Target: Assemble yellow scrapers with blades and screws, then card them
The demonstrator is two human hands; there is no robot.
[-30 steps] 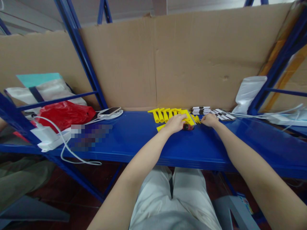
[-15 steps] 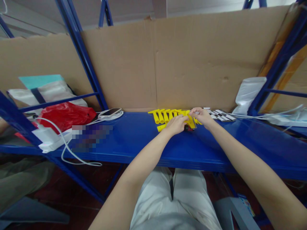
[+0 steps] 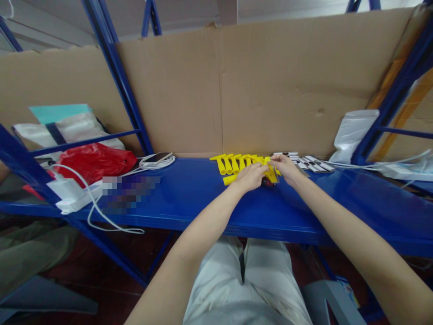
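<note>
A: Nearest the camera, what shows?
B: Pale trousers and two bare forearms reaching over the blue shelf (image 3: 189, 198); both elbows are cut off by the lower edge

A: And the hands?
B: The left hand (image 3: 249, 176) and right hand (image 3: 286, 166) meet close together over a yellow plastic piece (image 3: 270, 174). Fingers curl on it, but how firmly each grips I cannot tell. A small dark red object (image 3: 267, 182) under them is mostly hidden

A: Behind that?
B: A row of yellow plastic pieces (image 3: 232, 163) just left of the hands, flat black-and-white strips (image 3: 313, 163) to the right, too small to identify. Farther left, a phone (image 3: 154, 157) on a white cable (image 3: 98, 210), then a blurred patch. A cardboard wall (image 3: 270, 85) closes off the back
</note>
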